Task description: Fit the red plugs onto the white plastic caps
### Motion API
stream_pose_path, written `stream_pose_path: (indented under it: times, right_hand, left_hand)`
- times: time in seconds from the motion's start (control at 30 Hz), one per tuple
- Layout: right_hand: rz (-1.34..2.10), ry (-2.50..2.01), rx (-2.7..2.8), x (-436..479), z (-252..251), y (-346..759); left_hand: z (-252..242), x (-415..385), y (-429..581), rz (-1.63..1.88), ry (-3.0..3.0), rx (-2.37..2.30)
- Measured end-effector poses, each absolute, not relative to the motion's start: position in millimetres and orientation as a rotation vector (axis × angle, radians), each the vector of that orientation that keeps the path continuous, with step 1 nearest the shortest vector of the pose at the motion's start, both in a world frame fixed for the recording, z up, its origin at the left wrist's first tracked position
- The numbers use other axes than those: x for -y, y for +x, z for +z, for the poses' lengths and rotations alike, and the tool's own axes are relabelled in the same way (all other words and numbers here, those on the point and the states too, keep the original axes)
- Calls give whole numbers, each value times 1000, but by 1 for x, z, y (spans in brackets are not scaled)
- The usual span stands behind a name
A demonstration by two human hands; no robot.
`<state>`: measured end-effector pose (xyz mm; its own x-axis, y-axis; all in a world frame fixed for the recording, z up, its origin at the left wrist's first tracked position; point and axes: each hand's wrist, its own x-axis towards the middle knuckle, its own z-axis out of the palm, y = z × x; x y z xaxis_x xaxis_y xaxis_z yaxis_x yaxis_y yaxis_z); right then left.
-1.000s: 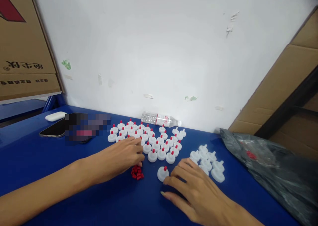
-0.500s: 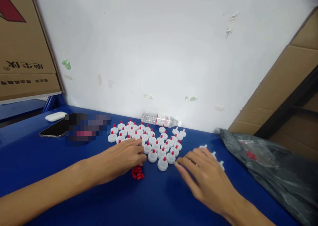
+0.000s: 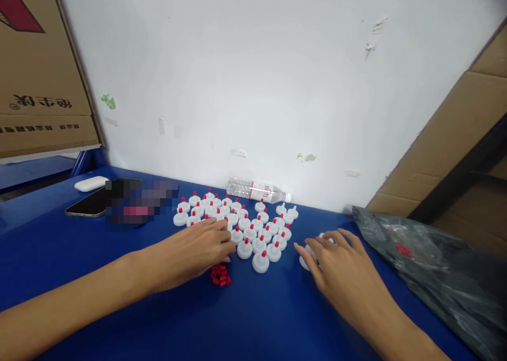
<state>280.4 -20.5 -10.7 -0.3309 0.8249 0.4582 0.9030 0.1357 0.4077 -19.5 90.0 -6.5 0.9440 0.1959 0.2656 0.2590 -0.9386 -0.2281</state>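
Note:
My left hand [image 3: 204, 247] hovers beside the small heap of red tip caps [image 3: 221, 275]. Its fingers are curled together and hide whatever may be in them. Past it stand many white nozzle lids [image 3: 260, 262], most with a red cap on the tip. Further right, my right hand [image 3: 336, 260] is spread over some white lids without red caps [image 3: 304, 261], fingers apart and partly covering them. Whether its fingertips touch a lid is hard to tell. Two uncapped white lids [image 3: 292, 213] stand at the back of the group.
A clear plastic bottle [image 3: 257, 190] lies against the wall. On the left are a phone [image 3: 87, 205] and a white oval case [image 3: 92, 183]. A grey plastic bag [image 3: 428, 287] with red caps inside covers the right edge. Cardboard boxes [image 3: 43, 75] flank both sides.
My right hand has moved right, away from the capped lids and over the uncapped ones, with its fingers spreading. My left hand has stayed by the red caps.

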Motion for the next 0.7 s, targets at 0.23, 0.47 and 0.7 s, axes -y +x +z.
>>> stream_pose_path:
  times: [0.23, 0.47, 0.7]
  right_hand:
    - [-913, -1779, 2267, 22, -16, 277]
    - [-878, -1663, 2176, 22, -9, 272]
    - [-724, -1365, 2237, 33, 1, 255]
  left_hand:
    - [-6, -90, -20, -325, -2847, 361]
    - [0, -84, -16, -343, -2840, 407]
    - [3, -70, -10, -498, -2857, 349]
